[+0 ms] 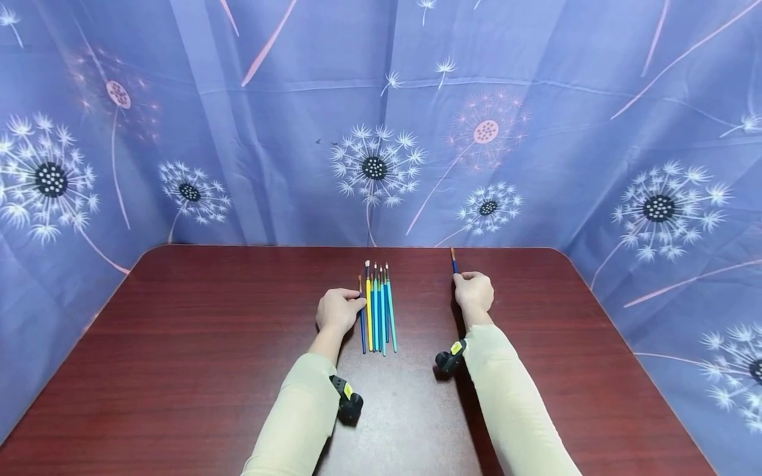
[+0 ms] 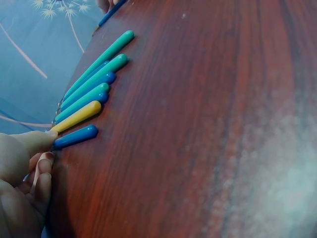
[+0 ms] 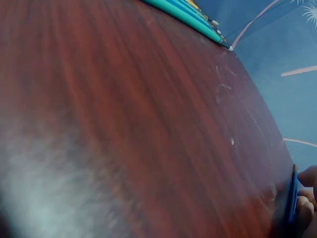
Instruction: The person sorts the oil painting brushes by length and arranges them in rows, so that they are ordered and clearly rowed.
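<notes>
The right hand (image 1: 475, 291) is closed round a blue brush (image 1: 455, 266), bristles pointing away, near the far edge of the table (image 1: 178, 330). The left hand (image 1: 337, 309) pinches the end brush (image 1: 363, 330), also blue, leftmost in a row. Just beside it lies a yellow brush (image 1: 370, 317), then green brushes (image 1: 392, 324) with blue ones between. Behind hangs a dandelion-print curtain (image 1: 286, 145).

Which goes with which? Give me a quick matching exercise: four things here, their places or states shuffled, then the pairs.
1. Left hand
2. Right hand
3. Yellow brush
4. Patterned cloth

A. Behind the table
B. Holds the lone blue brush
C. Second from left in the brush row
D. Pinches the row's leftmost blue brush

Pairs: 1-D; 2-B; 3-C; 4-A
</notes>
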Demonstrator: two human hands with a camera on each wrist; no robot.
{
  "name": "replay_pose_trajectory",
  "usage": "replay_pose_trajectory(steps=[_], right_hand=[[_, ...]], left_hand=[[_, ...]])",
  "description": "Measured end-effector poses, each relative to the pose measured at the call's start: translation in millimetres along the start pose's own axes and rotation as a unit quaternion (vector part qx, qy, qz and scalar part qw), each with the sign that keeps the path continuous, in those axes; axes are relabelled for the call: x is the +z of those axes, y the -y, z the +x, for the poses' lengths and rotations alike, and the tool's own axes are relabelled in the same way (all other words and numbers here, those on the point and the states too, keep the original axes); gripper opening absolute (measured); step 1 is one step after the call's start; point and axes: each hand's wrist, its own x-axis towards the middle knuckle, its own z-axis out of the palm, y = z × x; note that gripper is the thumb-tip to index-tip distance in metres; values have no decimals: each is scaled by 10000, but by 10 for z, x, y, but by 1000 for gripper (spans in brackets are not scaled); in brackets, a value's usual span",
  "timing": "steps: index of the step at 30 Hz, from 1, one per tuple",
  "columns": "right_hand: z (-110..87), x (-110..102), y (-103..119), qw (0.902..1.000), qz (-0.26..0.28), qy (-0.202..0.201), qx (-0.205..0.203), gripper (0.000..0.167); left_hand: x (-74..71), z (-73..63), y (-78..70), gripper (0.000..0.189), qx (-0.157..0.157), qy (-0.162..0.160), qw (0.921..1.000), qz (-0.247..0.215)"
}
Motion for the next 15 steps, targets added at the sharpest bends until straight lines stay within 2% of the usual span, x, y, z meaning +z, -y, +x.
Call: replay_pose_trajectory(steps=[5, 10, 15], right_hand=[[-36, -12, -40, 9988, 378, -289, -118, 30], [-94, -34, -41, 9936, 888, -634, -277, 30], [-173, -37, -6, 9889, 1239, -714, -408, 30]], left_hand=[[-4, -3, -1, 24, 2, -21, 10000, 8], [-2, -13, -6, 24, 25, 7, 10000, -24], [-1, -13, -5, 24, -43, 8, 10000, -17]])
